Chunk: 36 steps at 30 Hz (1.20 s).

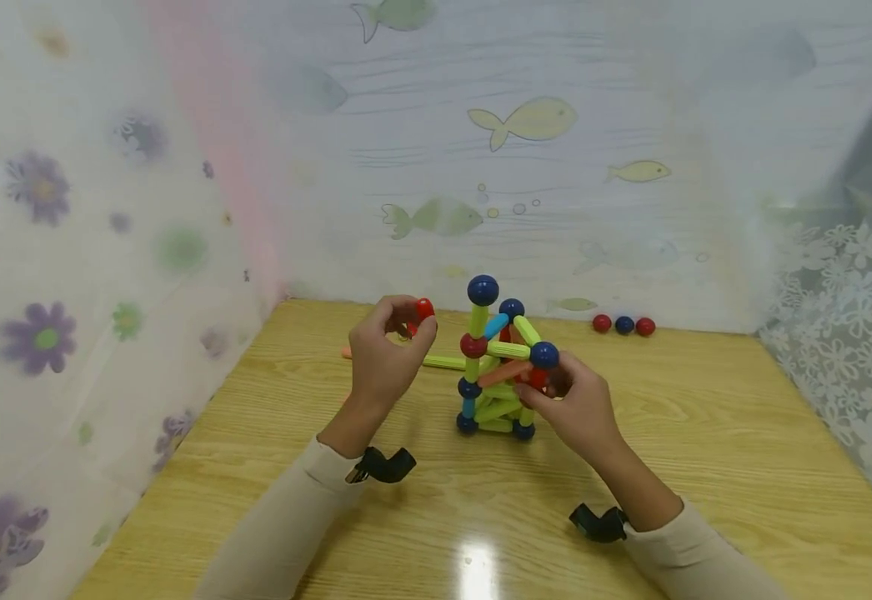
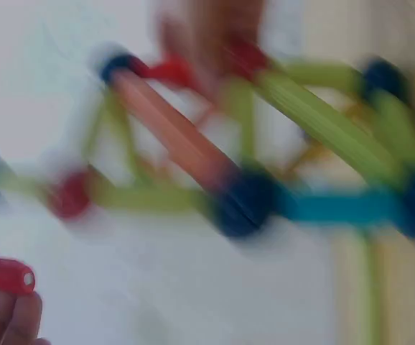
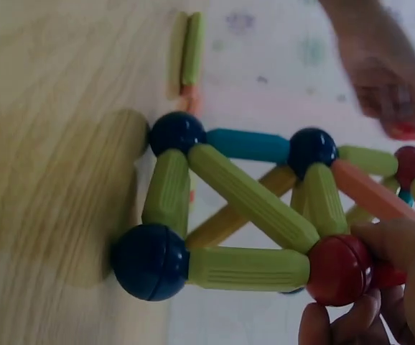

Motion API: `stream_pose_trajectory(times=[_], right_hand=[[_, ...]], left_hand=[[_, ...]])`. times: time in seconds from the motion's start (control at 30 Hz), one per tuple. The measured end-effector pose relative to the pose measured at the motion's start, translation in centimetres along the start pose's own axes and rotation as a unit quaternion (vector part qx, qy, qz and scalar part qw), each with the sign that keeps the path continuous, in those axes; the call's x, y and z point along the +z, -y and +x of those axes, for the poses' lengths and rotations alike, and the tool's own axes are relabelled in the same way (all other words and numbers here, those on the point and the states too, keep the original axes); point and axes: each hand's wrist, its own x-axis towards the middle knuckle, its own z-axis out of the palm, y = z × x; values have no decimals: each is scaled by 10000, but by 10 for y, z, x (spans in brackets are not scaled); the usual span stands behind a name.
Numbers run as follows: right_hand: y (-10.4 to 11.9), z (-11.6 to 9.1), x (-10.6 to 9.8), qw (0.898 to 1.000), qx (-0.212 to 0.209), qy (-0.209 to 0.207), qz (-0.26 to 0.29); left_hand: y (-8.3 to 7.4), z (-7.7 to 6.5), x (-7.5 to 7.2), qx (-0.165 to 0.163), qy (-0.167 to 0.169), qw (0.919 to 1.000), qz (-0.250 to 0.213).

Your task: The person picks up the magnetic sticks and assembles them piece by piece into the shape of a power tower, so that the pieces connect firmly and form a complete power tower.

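Observation:
A tower of magnetic building rods and balls (image 1: 509,350) stands on the table, with lime, blue, orange and red rods joined at dark blue and red balls. To its left, my left hand (image 1: 389,350) pinches a short red rod (image 2: 6,277) between thumb and fingers, apart from the tower. My right hand (image 1: 582,404) is at the tower's right side. In the right wrist view its thumb and fingers hold a red ball (image 3: 340,269) and a red rod (image 3: 390,275) beside it. One dark blue ball (image 1: 483,290) tops the tower's tall left post.
Two red balls and a dark blue ball (image 1: 624,325) lie in a row near the table's back right edge. Behind the tower on the left, a lime rod (image 1: 443,362) and an orange rod (image 1: 347,353) lie on the wooden table (image 1: 706,433). Printed curtains (image 1: 421,150) hang around it.

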Motion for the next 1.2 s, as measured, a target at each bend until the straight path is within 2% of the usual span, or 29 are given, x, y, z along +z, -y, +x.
stream_pose_trajectory(times=[0.07,0.13,0.23,0.37,0.43,0.57,0.7,0.8,0.87,0.93,1.0,1.03,1.13,1.2], right_hand=[[5,-4,3,10000,-21,-16,14],[11,-9,7,9999,-97,28,-3],[21,-16,13,9995,-261,151,40],[30,-22,21,9984,-423,319,198],[31,-24,23,9980,-482,341,235],[29,-24,23,9967,-592,440,339],[14,-13,12,9898,-471,854,1034],[-12,7,1,9894,-45,888,1149],[-38,24,-9,9945,386,748,625],[-67,42,-20,9926,984,704,-69],[-95,58,-33,9824,1638,734,-518],[-107,65,-39,9761,1951,759,-579],[-131,83,-56,9588,2708,818,-272],[-139,92,-64,9510,2961,875,-157]], left_hand=[[-26,-2,-3,655,-202,9973,-280],[-48,-6,-2,1152,-22,9929,-302],[-70,-13,5,1470,406,9882,-176],[-79,-17,15,1257,807,9888,6],[-79,-18,18,1154,898,9891,158],[-79,-19,18,1146,1019,9865,570],[-78,-20,19,1047,1314,9819,871],[-77,-20,19,906,1508,9796,970],[-76,-20,20,816,1590,9790,978],[-76,-20,19,729,1648,9788,975],[-74,-20,19,626,1702,9788,954],[-74,-20,19,580,1728,9788,934],[-73,-20,20,496,1804,9786,854],[-72,-20,22,470,1855,9783,799]])
